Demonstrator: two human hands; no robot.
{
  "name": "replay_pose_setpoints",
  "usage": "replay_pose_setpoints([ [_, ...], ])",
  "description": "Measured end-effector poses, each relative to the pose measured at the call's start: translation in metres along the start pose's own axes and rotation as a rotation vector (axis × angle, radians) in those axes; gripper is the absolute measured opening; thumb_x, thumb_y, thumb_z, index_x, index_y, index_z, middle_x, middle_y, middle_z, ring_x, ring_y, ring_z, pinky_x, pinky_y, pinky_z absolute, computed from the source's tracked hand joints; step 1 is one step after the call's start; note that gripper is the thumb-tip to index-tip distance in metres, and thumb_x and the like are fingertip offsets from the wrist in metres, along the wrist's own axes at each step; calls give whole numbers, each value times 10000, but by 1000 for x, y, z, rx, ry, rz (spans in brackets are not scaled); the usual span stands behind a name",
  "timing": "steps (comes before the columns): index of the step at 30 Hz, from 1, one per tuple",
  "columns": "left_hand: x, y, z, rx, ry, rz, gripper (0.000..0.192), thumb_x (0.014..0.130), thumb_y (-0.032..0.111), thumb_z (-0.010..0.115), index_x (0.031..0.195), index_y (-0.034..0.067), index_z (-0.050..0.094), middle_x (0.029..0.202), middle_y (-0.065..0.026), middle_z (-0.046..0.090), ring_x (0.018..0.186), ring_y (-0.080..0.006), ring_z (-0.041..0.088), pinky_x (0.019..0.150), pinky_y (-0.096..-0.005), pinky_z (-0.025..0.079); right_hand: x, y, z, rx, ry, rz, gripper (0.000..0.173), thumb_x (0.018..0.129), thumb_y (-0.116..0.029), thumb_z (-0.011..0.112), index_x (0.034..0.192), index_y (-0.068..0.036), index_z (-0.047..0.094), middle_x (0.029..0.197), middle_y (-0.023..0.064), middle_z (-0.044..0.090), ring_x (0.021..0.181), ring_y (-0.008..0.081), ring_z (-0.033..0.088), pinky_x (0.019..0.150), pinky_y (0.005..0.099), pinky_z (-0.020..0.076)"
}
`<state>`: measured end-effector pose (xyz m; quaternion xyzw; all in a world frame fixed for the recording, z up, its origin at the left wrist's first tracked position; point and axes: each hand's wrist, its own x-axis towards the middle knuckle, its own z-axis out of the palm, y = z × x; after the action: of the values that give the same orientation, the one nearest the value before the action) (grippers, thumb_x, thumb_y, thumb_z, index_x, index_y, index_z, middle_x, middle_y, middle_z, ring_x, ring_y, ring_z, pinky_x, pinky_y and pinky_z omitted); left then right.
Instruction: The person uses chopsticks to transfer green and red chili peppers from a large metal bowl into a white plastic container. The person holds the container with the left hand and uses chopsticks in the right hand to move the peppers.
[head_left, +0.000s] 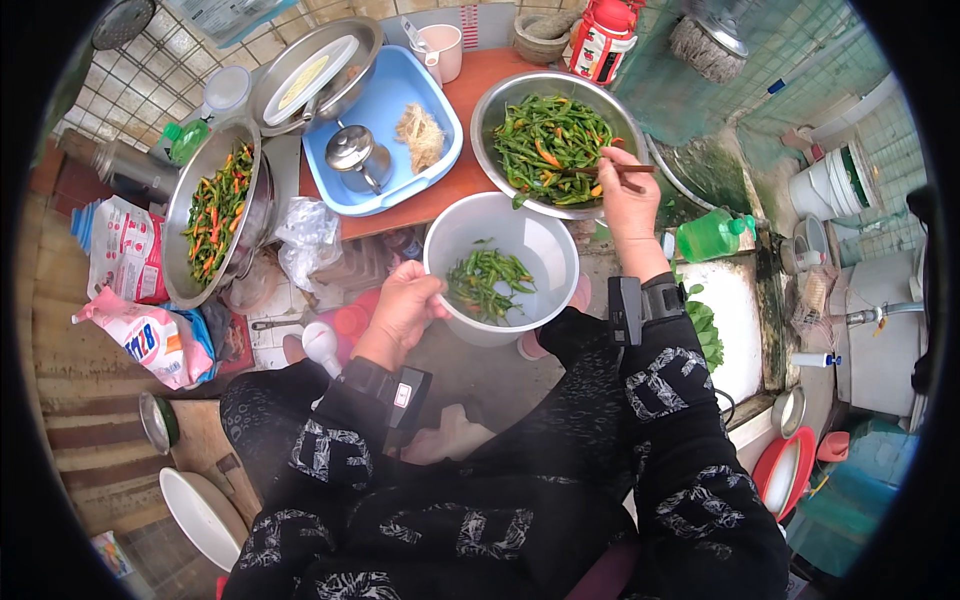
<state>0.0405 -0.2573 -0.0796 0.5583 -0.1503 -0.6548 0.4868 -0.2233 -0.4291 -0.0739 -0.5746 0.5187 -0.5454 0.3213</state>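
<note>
My left hand (405, 304) grips the rim of a white plastic bucket (551, 251), which stands tilted a little in front of my knees. Green chili peppers (491, 281) lie in its bottom. In my right hand (630, 199) is a pair of brown wooden chopsticks (634, 169), their tips over a steel basin (484, 124) on the red-brown table. That basin is heaped with green chilies (551, 142), with a few orange ones among them. At the left, a second steel basin (176, 232) holds green, red and orange chilies (217, 217).
A blue plastic tub (439, 97) with a steel pot (356, 154) and a fibre scrubber (420, 139) sits on the table (472, 71). A green bottle (709, 236) lies by the right basin. Detergent bags (154, 337) are at the left, near a clear plastic bag (309, 240).
</note>
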Motion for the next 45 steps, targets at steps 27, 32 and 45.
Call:
replay_pose_setpoints([
  [27,5,5,7,28,15,20,121,763,-5,562,790,58,463,616,-60,527,455,-160,518,475,-329,503,22,-35,-76,760,155,368,297,885,-69,493,1152,62,472,969,250,601,794,359,657,713,427,574],
  [32,8,5,5,17,8,32,126,762,-6,565,785,62,462,618,-59,529,454,-160,519,473,-334,507,13,-60,-79,733,-123,341,274,880,-86,524,1112,58,508,931,231,626,772,329,666,700,397,580],
  [45,5,-4,-8,-4,-8,32,97,770,-1,564,777,64,493,579,-49,527,452,-166,520,510,-331,518,11,-77,-69,169,57,300,149,846,-86,607,916,45,606,801,123,656,573,170,626,507,245,534],
])
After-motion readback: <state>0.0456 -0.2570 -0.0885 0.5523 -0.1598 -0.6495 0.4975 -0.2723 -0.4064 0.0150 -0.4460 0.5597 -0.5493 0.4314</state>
